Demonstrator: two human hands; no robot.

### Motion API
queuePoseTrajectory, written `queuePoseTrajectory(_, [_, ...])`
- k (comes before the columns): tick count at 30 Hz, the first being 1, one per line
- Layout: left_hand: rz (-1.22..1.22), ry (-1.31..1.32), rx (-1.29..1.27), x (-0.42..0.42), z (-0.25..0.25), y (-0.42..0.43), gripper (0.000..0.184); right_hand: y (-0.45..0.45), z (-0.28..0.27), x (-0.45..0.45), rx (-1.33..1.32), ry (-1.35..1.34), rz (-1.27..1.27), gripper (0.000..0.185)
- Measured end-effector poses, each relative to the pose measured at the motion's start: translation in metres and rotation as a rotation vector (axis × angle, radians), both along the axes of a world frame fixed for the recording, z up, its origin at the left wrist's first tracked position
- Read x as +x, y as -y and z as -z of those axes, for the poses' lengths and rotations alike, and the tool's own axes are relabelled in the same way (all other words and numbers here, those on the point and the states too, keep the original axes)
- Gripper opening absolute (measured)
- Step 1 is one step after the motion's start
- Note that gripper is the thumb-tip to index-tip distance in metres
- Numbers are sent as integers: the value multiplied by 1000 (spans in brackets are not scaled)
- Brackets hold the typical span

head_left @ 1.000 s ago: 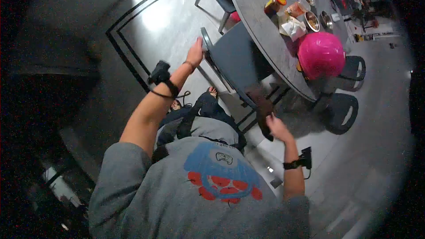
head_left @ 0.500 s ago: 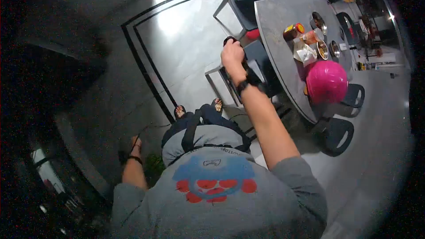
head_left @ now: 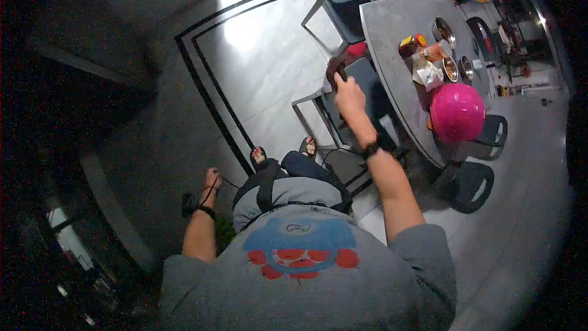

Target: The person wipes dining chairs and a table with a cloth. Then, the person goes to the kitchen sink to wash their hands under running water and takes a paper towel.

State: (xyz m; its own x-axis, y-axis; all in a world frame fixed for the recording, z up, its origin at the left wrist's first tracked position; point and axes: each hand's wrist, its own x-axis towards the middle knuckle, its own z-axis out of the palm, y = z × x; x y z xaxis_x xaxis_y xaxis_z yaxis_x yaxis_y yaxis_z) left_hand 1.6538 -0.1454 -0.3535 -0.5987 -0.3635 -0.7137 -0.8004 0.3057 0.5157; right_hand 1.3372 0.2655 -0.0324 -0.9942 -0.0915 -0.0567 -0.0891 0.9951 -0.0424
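Note:
My right hand point(head_left: 351, 99) is closed around a dark brown, curved handle-like object point(head_left: 334, 72). It is held out above the grey seat of a chair point(head_left: 361, 79), beside the table edge. What kind of thing it is I cannot make out. Low on the left, my left hand point(head_left: 212, 180) is closed, with a thin black cord point(head_left: 229, 182) running from it toward my legs. Both wrists wear black bands, and a small dark box point(head_left: 189, 205) sits at the left one.
On the grey table point(head_left: 389, 30) stand a pink ball-like object point(head_left: 457, 112), jars point(head_left: 411, 45), a crumpled white packet point(head_left: 427, 74) and metal bowls point(head_left: 450, 68). Dark chairs point(head_left: 346, 15) surround it. Sandalled feet point(head_left: 258, 155) stand on the tiled floor.
My right hand has moved right and slightly down with the dark object, which now shows more fully. My left hand has come up and inward, holding the cord. The view has shifted slightly.

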Motion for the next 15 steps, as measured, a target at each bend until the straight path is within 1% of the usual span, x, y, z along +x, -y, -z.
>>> queuePoseTrajectory(2, [147,-345,-182,-57,-17,-26,27,-36,11,59,-7,-96,-40,32])
queuePoseTrajectory(3, [197,-369,-124,-102,-96,-52,33,-57,18,94,-17,-216,-65,32])
queuePoseTrajectory(4, [186,-405,-124,-133,-128,-73,39,-76,23,126,-25,-334,-90,33])
queuePoseTrajectory(5, [325,-472,-78,-160,-117,-78,43,-100,29,155,-65,-265,42,32])
queuePoseTrajectory(6, [415,-550,-60,-187,-131,-98,42,-123,35,184,-108,-198,174,32])
queuePoseTrajectory(7, [430,-587,58,-210,-163,-125,43,-140,34,210,-177,-206,328,31])
queuePoseTrajectory(8, [528,-618,23,-233,-171,-149,45,-158,35,233,-251,-221,479,33])
queuePoseTrajectory(9, [634,-778,29,-250,-202,-180,49,-182,48,247,-257,-231,497,33])
queuePoseTrajectory(11, [853,-1116,-128,-274,-240,-238,53,-223,87,273,307,-531,347,34])
queuePoseTrajectory(12, [880,-1239,-86,-276,-268,-266,57,-223,89,272,304,-538,376,34])
queuePoseTrajectory(13, [985,-1321,-61,-278,-295,-290,61,-217,90,258,-32,-552,465,32])
queuePoseTrajectory(14, [1121,-1328,-42,-278,-314,-311,63,-207,87,246,-369,-571,547,31])
queuePoseTrajectory(15, [1269,-1305,-42,-266,-330,-322,63,-186,68,243,-461,-514,479,31])
